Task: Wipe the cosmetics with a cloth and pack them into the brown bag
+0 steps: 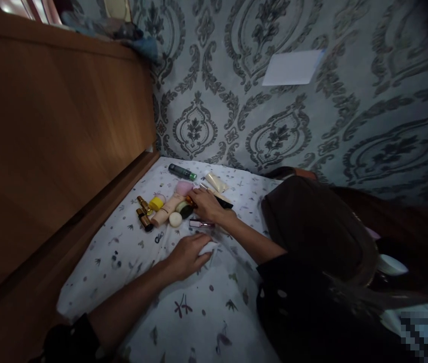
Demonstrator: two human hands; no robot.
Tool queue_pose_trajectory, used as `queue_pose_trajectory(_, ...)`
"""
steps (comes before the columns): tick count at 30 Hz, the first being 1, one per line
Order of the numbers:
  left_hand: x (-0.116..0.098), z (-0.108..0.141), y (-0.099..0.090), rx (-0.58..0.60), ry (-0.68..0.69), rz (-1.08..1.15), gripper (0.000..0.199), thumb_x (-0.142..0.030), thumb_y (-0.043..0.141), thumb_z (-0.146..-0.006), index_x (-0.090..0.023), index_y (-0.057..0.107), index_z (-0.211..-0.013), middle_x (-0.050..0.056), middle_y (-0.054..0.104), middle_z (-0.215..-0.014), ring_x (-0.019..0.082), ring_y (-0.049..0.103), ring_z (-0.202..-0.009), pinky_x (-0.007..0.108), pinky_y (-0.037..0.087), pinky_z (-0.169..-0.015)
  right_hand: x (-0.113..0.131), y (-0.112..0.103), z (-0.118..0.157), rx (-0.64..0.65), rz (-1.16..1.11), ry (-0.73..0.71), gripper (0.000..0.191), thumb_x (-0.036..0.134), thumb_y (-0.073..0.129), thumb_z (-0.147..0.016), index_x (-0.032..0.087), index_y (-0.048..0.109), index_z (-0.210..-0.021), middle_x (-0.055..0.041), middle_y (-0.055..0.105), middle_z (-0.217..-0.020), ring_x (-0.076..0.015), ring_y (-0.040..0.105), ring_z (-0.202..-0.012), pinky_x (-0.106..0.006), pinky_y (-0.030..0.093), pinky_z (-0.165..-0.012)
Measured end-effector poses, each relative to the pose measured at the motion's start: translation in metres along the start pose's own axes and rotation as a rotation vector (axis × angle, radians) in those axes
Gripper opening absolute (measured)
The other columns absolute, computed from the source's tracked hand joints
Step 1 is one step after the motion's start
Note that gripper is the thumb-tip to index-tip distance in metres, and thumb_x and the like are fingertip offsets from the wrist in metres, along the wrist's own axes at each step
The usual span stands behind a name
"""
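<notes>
Small cosmetic items lie in a cluster on a white patterned sheet point(206, 297). My right hand point(206, 204) reaches into the cluster, its fingers on a small amber item point(189, 200) beside a pink one point(184, 188). Nearer to me, my left hand point(189, 256) rests with a white wipe or cloth fold point(209, 247) between thumb and fingers. Left of the right hand are a beige tube point(166, 210), a round cream-coloured jar point(175, 219), a yellow-capped item point(157, 203) and two gold-and-dark bottles point(144, 220). A pink-and-dark tube point(200, 223) lies between my hands.
A green-capped bottle point(182, 172) and a pale tube point(217, 182) lie toward the wall. A large dark brown bag point(315, 227) stands at the right. On the left rises a wooden panel point(62, 111). A white sheet of paper point(293, 68) is on the patterned wall.
</notes>
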State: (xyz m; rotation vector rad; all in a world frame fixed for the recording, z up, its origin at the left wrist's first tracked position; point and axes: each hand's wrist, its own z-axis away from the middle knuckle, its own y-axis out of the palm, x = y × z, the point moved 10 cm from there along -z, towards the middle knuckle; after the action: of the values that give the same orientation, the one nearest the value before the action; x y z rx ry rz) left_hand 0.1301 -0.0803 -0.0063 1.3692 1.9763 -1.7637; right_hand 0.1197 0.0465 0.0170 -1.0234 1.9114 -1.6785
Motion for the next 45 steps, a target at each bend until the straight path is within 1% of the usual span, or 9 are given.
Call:
queue_pose_trajectory(10,-0.002,0.001,-0.001,-0.01,0.024,0.015,0.012,-0.02,0.05,-0.091,-0.019,0.058,-0.099,0.007,0.068,-0.097,0.022,0.064,-0.091,0.032,0.05,-0.081,-0.033,-0.007,0.029,-0.222,-0.273,0.171,0.049,0.031,0.067,-0.079,0.014,0.052,-0.122,-0.0108,0.065,-0.108,-0.0261,0.06,-0.095,-0.039,0.047,-0.083)
queue_pose_trajectory(17,-0.002,0.0,0.0,0.009,0.017,-0.03,0.01,-0.018,0.051,-0.09,-0.018,0.058,-0.096,0.008,0.067,-0.096,0.023,0.065,-0.091,0.032,0.05,-0.081,-0.036,-0.007,0.025,-0.218,-0.511,0.188,0.046,0.029,0.067,-0.074,0.015,0.055,-0.116,-0.0082,0.066,-0.107,-0.024,0.063,-0.096,-0.037,0.049,-0.084)
queue_pose_trajectory(22,0.001,-0.003,0.005,0.026,0.005,-0.052,0.01,-0.016,0.056,-0.085,-0.018,0.06,-0.093,0.008,0.069,-0.096,0.024,0.066,-0.092,0.034,0.051,-0.083,0.015,-0.024,-0.008,-0.223,-0.386,0.021,0.043,0.025,0.063,-0.079,0.016,0.057,-0.12,-0.0123,0.063,-0.12,-0.0275,0.057,-0.114,-0.043,0.043,-0.101)
queue_pose_trajectory(27,0.001,-0.004,0.007,0.051,-0.001,-0.045,0.03,-0.015,0.058,-0.082,-0.019,0.059,-0.112,0.01,0.07,-0.113,0.026,0.065,-0.106,0.038,0.051,-0.093,0.096,0.014,-0.062,0.112,-0.258,-0.224,0.049,0.014,0.061,-0.078,0.016,0.057,-0.127,-0.0138,0.059,-0.131,-0.0261,0.055,-0.122,-0.038,0.044,-0.101)
queue_pose_trajectory(31,0.0,-0.003,0.007,0.071,0.011,-0.026,0.028,-0.014,0.056,-0.082,-0.018,0.06,-0.11,0.011,0.07,-0.113,0.027,0.066,-0.105,0.038,0.051,-0.092,0.102,0.042,-0.092,0.229,-0.27,-0.181,0.035,0.012,0.07,-0.066,0.017,0.07,-0.101,-0.0111,0.071,-0.102,-0.0279,0.066,-0.095,-0.035,0.051,-0.08)
queue_pose_trajectory(34,0.0,-0.003,0.006,0.068,0.02,-0.009,0.025,-0.015,0.056,-0.081,-0.017,0.061,-0.106,0.011,0.071,-0.108,0.028,0.067,-0.1,0.037,0.052,-0.089,0.095,0.045,-0.098,0.219,-0.316,-0.155,0.028,0.008,0.072,-0.057,0.018,0.07,-0.084,-0.0071,0.071,-0.087,-0.0271,0.066,-0.088,-0.034,0.05,-0.077)
queue_pose_trajectory(40,0.007,-0.004,-0.001,-0.036,-0.01,0.115,0.026,-0.015,0.059,-0.08,-0.017,0.063,-0.106,0.011,0.071,-0.111,0.028,0.066,-0.105,0.04,0.051,-0.094,0.071,-0.008,-0.058,-0.067,-0.567,-0.035,0.034,0.03,0.049,-0.087,0.018,0.057,-0.118,-0.0096,0.065,-0.116,-0.0222,0.062,-0.108,-0.037,0.051,-0.09)
queue_pose_trajectory(42,0.014,-0.005,-0.006,-0.092,-0.038,0.167,0.023,-0.016,0.059,-0.081,-0.016,0.064,-0.103,0.011,0.072,-0.107,0.028,0.067,-0.1,0.04,0.052,-0.092,0.051,-0.023,-0.028,-0.118,-0.911,0.095,0.036,0.037,0.041,-0.093,0.018,0.053,-0.12,-0.0109,0.066,-0.113,-0.0225,0.066,-0.101,-0.039,0.056,-0.082)
queue_pose_trajectory(45,0.026,-0.006,-0.017,-0.186,-0.088,0.253,0.021,-0.019,0.056,-0.083,-0.016,0.064,-0.103,0.009,0.073,-0.104,0.025,0.067,-0.096,0.038,0.052,-0.089,0.025,-0.023,0.031,-0.084,-1.479,0.329,0.034,0.047,0.05,-0.089,0.019,0.057,-0.105,-0.012,0.069,-0.1,-0.0261,0.069,-0.092,-0.044,0.058,-0.076)
